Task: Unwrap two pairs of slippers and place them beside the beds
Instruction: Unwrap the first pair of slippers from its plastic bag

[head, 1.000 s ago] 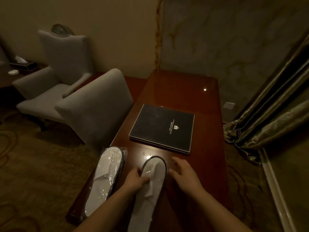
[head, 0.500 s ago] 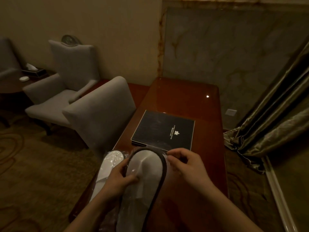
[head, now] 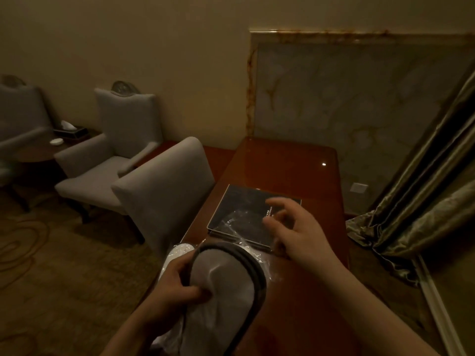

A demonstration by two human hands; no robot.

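A white slipper pair with a dark sole rim (head: 226, 301) is lifted above the wooden desk (head: 288, 165), and my left hand (head: 177, 286) grips it by its left side. Clear plastic wrap (head: 239, 222) stretches from the slipper's toe up toward my right hand (head: 293, 229), whose fingers pinch the film over the black folder. A second pair, still in its clear wrap (head: 177, 250), lies on the desk's left edge, mostly hidden behind my left hand.
A black folder (head: 246, 204) lies mid-desk. A grey desk chair (head: 164, 191) stands against the desk's left side, with a grey armchair (head: 108, 152) and a side table with a tissue box (head: 69, 129) beyond. Curtains (head: 421, 214) hang at right.
I have raised the slipper pair off the desk. My right hand moved up and away from the toe, pulling the plastic wrap out with it. The view has tilted upward.
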